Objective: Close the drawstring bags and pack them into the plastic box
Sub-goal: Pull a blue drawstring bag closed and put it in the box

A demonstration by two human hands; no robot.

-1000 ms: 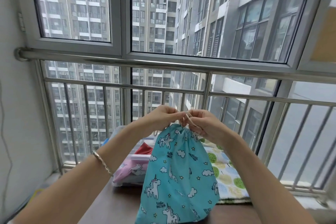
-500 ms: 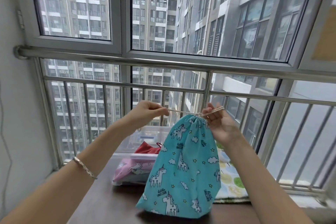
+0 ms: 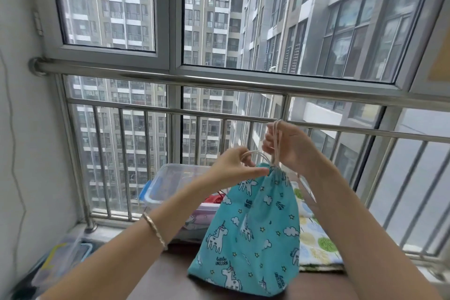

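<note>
The railing (image 3: 219, 117) stands close behind both hands. The box (image 3: 168, 178) lies open below the left hand (image 3: 233, 165). The bag (image 3: 250, 231) hangs upright beneath them, cinched mouth up. Each hand pinches cord (image 3: 276, 139), the right hand (image 3: 292, 151) higher.

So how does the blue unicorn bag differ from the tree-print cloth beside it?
The blue bag stands upright, its cord pinched by the left hand and right hand; the tree-print cloth lies flat, untouched. The blue bag shows white unicorns; the cloth, green and yellow trees. Both are printed fabric.
</note>
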